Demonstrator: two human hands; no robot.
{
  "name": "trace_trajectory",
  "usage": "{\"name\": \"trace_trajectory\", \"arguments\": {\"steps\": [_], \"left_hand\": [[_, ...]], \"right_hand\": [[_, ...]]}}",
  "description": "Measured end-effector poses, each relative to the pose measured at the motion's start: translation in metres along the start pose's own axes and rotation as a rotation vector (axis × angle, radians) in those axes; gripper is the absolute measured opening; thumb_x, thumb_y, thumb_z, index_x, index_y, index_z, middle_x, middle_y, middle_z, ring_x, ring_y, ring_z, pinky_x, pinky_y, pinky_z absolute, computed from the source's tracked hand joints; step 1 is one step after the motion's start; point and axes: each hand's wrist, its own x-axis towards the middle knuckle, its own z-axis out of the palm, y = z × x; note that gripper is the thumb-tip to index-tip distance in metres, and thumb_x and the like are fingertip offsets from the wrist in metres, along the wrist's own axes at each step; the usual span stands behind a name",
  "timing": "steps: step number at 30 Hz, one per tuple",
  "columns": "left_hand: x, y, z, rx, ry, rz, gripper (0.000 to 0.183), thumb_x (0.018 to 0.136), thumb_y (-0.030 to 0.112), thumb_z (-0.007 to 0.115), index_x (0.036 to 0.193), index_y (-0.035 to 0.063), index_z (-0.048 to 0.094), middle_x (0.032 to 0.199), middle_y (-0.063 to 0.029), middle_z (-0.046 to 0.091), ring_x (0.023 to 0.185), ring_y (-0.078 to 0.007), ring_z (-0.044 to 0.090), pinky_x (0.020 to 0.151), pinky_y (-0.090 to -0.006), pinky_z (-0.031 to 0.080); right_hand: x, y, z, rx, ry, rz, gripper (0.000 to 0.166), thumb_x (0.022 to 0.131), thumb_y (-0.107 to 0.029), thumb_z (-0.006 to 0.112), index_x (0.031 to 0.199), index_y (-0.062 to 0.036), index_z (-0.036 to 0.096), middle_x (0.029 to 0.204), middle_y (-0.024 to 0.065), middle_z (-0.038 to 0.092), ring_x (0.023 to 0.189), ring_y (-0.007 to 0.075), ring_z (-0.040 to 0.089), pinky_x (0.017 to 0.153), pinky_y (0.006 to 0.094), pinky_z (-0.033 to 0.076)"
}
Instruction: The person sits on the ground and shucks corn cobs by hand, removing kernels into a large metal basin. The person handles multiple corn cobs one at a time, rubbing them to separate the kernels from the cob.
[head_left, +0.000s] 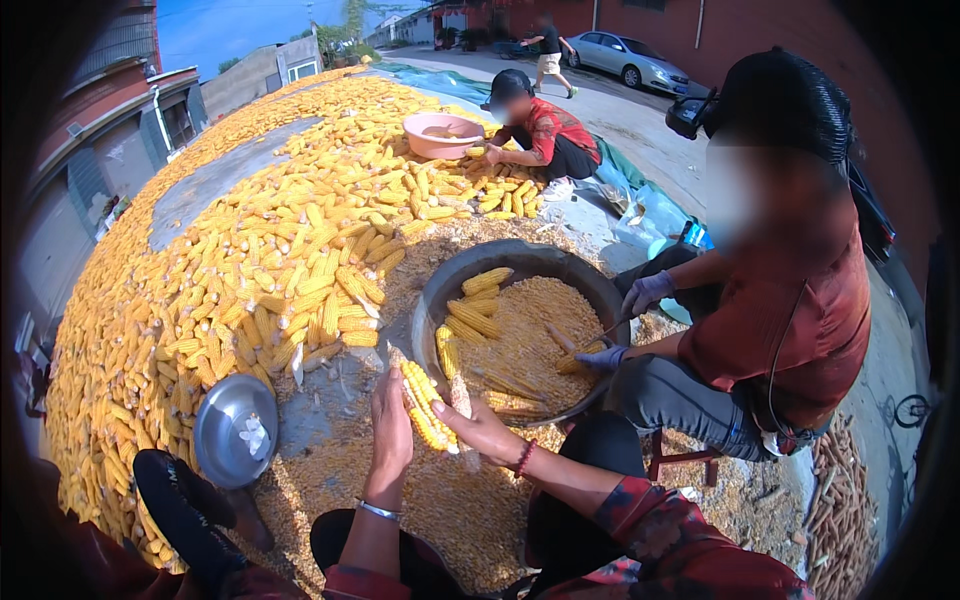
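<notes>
Between my two hands is a yellow corn cob (426, 405), tilted, with some of its kernels gone. My left hand (391, 424), with a silver bangle at the wrist, is closed around its left side. My right hand (480, 429), with a red bead bracelet, presses its thumb on the kernels and also holds a bare corn cob (460, 397). Just beyond stands a large dark basin (429, 300) holding loose corn kernels (540, 315) and several whole cobs (472, 319). A co-worker's gloved hands (602, 358) hold a cob and a thin tool at its right side.
A metal bowl (236, 431) with white scraps stands at the left. Heaped corn cobs (247, 300) spread across the ground. One co-worker (780, 285) sits close at the right; another (555, 135) crouches beside a pink basin (442, 136). Stripped cobs (844, 502) lie piled at the lower right.
</notes>
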Motion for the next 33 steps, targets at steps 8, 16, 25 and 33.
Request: {"name": "trace_trajectory", "arguments": {"steps": [8, 16, 25, 33], "left_hand": [[-0.007, 0.012, 0.009, -0.279, -0.103, -0.077, 0.036, 0.097, 0.031, 0.042, 0.116, 0.0002, 0.047, 0.099, -0.0134, 0.058, 0.090, -0.0201, 0.060, 0.081, -0.0347, 0.050], [-0.007, 0.007, 0.008, -0.267, -0.144, -0.081, 0.033, 0.098, 0.026, 0.040, 0.112, -0.0020, 0.048, 0.099, -0.0148, 0.060, 0.088, -0.0211, 0.061, 0.079, -0.0341, 0.051], [-0.009, 0.007, 0.007, 0.030, -0.099, -0.072, 0.027, 0.095, 0.016, 0.033, 0.107, -0.0023, 0.047, 0.097, -0.0125, 0.058, 0.085, -0.0193, 0.061, 0.077, -0.0315, 0.049], [-0.012, 0.013, 0.005, -0.280, -0.110, -0.201, 0.027, 0.089, 0.022, 0.041, 0.105, 0.0022, 0.050, 0.098, -0.0057, 0.054, 0.091, -0.0140, 0.055, 0.078, -0.0300, 0.046]], "right_hand": [[0.003, 0.002, -0.002, -0.116, 0.058, -0.127, 0.042, 0.094, -0.031, 0.052, 0.124, -0.0019, 0.048, 0.108, 0.0011, 0.055, 0.097, 0.0084, 0.047, 0.083, 0.0267, 0.042], [-0.004, -0.012, 0.000, 0.079, 0.053, 0.101, 0.043, 0.094, -0.030, 0.052, 0.126, -0.0019, 0.047, 0.116, 0.0025, 0.053, 0.104, 0.0093, 0.048, 0.091, 0.0269, 0.040], [0.000, -0.006, 0.004, 0.143, 0.128, 0.075, 0.038, 0.092, -0.036, 0.053, 0.111, -0.0029, 0.054, 0.085, 0.0027, 0.061, 0.068, 0.0088, 0.059, 0.048, 0.0244, 0.049], [0.005, -0.004, -0.004, 0.133, 0.061, 0.128, 0.037, 0.093, -0.035, 0.052, 0.106, -0.0005, 0.056, 0.086, 0.0064, 0.063, 0.069, 0.0118, 0.061, 0.048, 0.0247, 0.050]]}}
